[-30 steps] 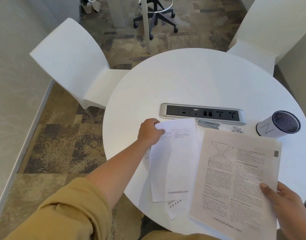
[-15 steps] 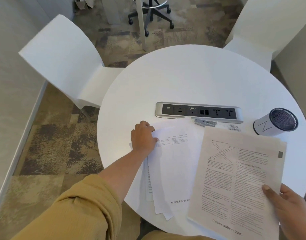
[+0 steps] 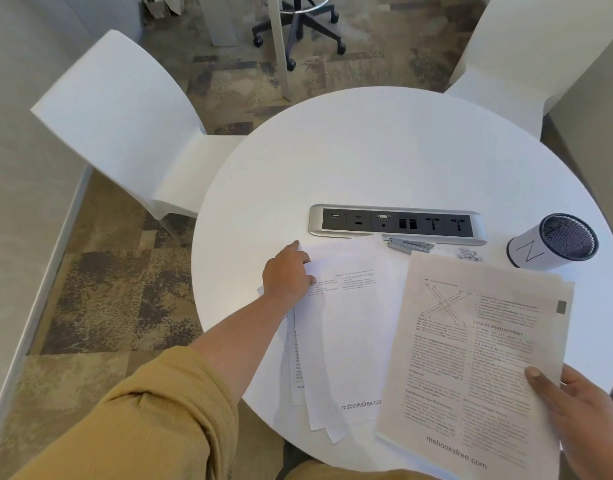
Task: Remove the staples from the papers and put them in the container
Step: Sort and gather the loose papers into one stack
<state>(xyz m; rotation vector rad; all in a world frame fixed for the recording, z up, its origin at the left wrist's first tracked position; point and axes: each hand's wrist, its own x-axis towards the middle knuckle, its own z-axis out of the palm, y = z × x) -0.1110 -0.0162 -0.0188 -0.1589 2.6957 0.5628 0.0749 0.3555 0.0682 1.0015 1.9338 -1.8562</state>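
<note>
A loose pile of printed sheets (image 3: 346, 341) lies on the round white table (image 3: 384, 150). My left hand (image 3: 287, 275) rests on the pile's upper left corner, fingers curled over the top sheet's edge. My right hand (image 3: 585, 417) holds a printed set of pages (image 3: 478, 362) by its lower right corner, above the table's near right part. A metal staple remover (image 3: 409, 245) lies just beyond the sheets. A small heap of pulled staples (image 3: 469, 254) sits to its right. The container, a white cylinder with dark mesh inside (image 3: 554, 241), stands at the right.
A silver power and socket strip (image 3: 397, 223) is set into the table's middle. White chairs stand at the far left (image 3: 125, 133) and far right (image 3: 512, 64). A wheeled stool base (image 3: 298, 26) stands on the carpet beyond.
My left hand has slid the loose sheets a little to the left and squared them on the table. My right hand keeps hold of the printed set.
</note>
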